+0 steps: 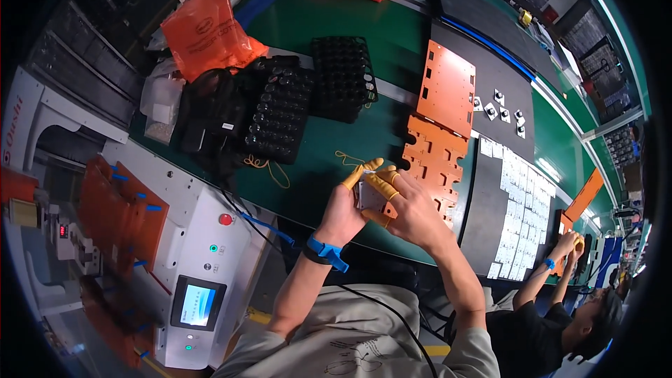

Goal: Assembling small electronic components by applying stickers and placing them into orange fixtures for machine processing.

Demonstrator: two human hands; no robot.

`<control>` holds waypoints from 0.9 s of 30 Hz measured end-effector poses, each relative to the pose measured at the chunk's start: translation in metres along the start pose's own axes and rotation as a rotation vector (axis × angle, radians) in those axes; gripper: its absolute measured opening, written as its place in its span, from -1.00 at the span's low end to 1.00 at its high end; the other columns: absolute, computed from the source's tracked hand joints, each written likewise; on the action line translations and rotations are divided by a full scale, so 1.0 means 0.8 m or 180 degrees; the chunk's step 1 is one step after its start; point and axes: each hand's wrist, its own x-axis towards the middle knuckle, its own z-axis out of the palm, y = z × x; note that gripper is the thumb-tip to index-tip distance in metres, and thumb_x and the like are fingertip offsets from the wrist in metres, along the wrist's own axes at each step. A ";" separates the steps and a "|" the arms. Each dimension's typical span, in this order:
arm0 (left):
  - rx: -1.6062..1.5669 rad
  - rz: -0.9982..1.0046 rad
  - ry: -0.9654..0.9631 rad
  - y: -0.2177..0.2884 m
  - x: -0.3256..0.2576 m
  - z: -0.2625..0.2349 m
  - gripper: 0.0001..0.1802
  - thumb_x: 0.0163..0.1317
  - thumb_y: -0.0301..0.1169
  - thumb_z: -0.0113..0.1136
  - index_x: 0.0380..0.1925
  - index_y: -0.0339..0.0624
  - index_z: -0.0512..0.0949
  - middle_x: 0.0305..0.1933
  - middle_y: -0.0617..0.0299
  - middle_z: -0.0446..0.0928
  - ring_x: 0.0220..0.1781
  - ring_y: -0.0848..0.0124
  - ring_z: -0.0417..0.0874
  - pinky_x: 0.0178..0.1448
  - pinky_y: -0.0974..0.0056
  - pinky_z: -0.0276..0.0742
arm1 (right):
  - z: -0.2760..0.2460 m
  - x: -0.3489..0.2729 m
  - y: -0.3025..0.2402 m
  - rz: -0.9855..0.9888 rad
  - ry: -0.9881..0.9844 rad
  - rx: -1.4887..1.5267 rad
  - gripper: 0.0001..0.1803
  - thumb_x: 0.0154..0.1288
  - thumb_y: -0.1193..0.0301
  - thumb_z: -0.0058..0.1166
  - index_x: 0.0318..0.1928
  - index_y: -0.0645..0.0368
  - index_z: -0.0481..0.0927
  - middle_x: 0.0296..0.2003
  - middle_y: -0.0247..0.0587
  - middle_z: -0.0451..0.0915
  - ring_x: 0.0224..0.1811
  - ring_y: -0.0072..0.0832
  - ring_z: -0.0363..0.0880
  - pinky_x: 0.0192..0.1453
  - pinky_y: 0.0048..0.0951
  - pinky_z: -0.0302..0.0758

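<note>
while you are working at the green bench [308, 150], your hands are meeting just left of the notched orange plate [432, 161], the landmark for this list.

item: white plate [369, 197], small, squarish; sitting between your hands, to the near left of the landmark.

item: left hand [337, 204], yellow finger covers; gripping the white plate along its left side.

item: right hand [416, 211], yellow finger covers; grasping the plate's right side, fingers curling over it. a pale bit is showing at the fingertips, too small to identify.

handling note, a judgement: the piece is probably calling for a light hold by its edges, the left hand steadying while the right is doing the fine work. you are partly covering the plate's face, so opening the view between fingers is likely worth doing; squeezing hard is risking a slip.

surroundings: black trays [278, 108] are standing left of the landmark; loose yellow cords [269, 163] are lying left too; a sheet of white boards [521, 203] is resting to its right.
</note>
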 end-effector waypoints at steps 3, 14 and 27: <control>-0.0173 -0.0150 -0.0488 0.007 -0.007 -0.015 -0.55 0.60 -0.21 -0.29 0.21 -0.19 0.50 0.20 0.19 0.58 0.20 0.35 0.61 0.28 0.17 0.55 | 0.002 0.005 0.005 -0.0509 0.0276 -0.0092 -0.32 -0.05 0.35 0.50 0.14 0.25 0.60 -0.18 -0.11 0.63 -0.14 -0.13 0.64 -0.07 -0.18 0.62; -0.0008 -0.0018 -0.0794 0.035 -0.029 -0.062 -0.38 0.58 0.06 -0.26 0.38 -0.15 0.30 0.25 0.12 0.52 0.24 0.30 0.58 0.27 0.13 0.57 | 0.009 0.063 -0.021 0.0296 -0.0476 0.0271 -0.43 0.05 0.29 0.47 0.08 0.23 0.63 -0.02 -0.07 0.60 0.13 -0.14 0.60 0.18 -0.23 0.56; 0.0507 0.0504 -0.0562 0.057 -0.074 -0.111 -0.58 0.54 -0.26 -0.03 0.28 -0.22 0.42 0.11 0.07 0.59 0.04 0.23 0.71 0.24 0.00 0.65 | 0.111 0.288 0.036 0.0449 0.0694 0.0335 -0.75 0.22 0.32 0.33 -0.25 0.28 0.71 -0.38 -0.06 0.73 -0.34 -0.18 0.73 -0.20 -0.24 0.63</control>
